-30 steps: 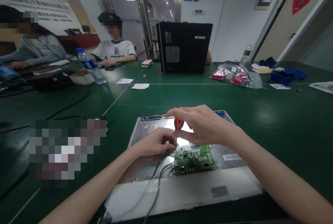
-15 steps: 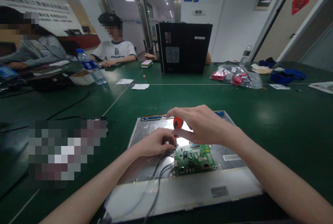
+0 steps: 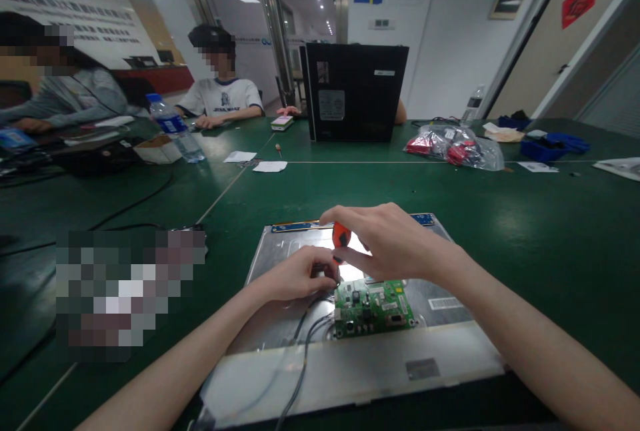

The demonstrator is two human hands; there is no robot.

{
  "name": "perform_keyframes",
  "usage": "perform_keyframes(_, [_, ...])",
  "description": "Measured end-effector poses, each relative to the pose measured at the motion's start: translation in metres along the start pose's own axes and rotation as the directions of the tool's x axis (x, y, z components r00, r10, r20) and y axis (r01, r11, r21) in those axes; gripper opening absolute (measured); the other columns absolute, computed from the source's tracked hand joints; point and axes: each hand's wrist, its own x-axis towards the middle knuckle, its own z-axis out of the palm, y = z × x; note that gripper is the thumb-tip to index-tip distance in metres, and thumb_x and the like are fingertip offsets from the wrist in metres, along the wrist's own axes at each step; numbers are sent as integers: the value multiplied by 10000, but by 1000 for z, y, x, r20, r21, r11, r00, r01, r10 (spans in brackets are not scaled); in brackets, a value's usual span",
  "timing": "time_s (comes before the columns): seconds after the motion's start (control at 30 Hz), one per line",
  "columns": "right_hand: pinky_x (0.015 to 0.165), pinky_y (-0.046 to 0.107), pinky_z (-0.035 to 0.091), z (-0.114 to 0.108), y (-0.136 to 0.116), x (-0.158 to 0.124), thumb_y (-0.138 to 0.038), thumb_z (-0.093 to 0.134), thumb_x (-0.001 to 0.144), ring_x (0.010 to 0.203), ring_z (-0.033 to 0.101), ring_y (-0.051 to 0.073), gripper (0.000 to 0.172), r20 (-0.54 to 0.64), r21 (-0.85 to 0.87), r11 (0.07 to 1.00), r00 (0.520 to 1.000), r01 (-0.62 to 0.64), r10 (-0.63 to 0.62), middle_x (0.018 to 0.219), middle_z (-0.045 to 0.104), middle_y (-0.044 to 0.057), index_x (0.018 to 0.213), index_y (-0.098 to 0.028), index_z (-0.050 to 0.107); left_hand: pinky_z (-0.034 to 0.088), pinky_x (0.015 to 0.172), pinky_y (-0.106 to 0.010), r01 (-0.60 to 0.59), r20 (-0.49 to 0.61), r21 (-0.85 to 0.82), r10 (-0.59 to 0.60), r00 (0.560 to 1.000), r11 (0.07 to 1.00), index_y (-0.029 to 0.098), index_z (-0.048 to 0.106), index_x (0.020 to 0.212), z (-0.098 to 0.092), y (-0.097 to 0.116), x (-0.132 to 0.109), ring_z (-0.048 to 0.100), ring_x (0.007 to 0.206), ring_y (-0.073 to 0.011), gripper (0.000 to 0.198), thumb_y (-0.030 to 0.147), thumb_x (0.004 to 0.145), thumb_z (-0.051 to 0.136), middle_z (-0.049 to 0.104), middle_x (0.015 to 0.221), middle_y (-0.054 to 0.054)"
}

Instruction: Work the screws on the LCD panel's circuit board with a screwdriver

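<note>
Right hand [image 3: 393, 237] closed round screwdriver [image 3: 341, 235], handle slightly rotated since earlier: likely mid-turn at the board [image 3: 375, 307] corner. Left hand [image 3: 303, 275] unmoved, fingers curled; can't tell what it holds.

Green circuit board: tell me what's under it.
The green circuit board sits over a silvery panel, visible around it; the area directly beneath the board is covered.

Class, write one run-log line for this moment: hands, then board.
right hand: holds red-handled tool | left hand: by far-left corner of green circuit board | board: on metal panel | dark cables: over panel
</note>
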Motion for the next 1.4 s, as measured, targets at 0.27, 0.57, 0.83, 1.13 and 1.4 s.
perform_keyframes(0.27, [562,249,368,0,2,0,-311,555,886,730,585,143,400,23,2,1000,1000,-15,15,963,661,38,1244,-178,439,432,625,-246,-21,-19,1,21,1000,1000,149,632,751,0,0,0,554,671,-139,28,171,736,638,620,716,-3])
perform_keyframes(0.57, [534,240,342,-4,-3,-1,-209,530,863,657,539,108,369,34,28,999,999,-17,16,972,647,47,1219,-154,450,436,624,-240,5,10,-51,-4,1000,999,151,623,775,2,-7,1,551,663,-131,45,155,731,625,623,726,3])
perform_keyframes(0.83, [556,241,353,1,3,1,-306,525,906,722,583,132,353,21,-4,999,999,-46,46,938,656,36,1233,-201,446,456,658,-252,16,-3,-29,-16,1000,999,153,628,799,2,0,-1,577,701,-141,57,164,745,615,632,768,-7])
perform_keyframes(1.13, [539,245,329,-7,-2,-1,-221,515,843,645,499,105,361,45,60,998,999,13,-16,918,631,41,1188,-129,462,441,655,-261,-27,1,8,27,1000,1000,149,640,775,0,-4,1,549,684,-145,49,183,741,635,624,742,-7])
perform_keyframes(1.4, [527,243,305,-3,-1,-1,-228,497,864,639,513,108,344,22,5,1000,1000,-8,8,901,642,36,1193,-135,457,429,624,-241,-30,14,-20,30,999,999,149,629,771,0,-6,1,543,656,-128,46,135,731,612,606,723,7])
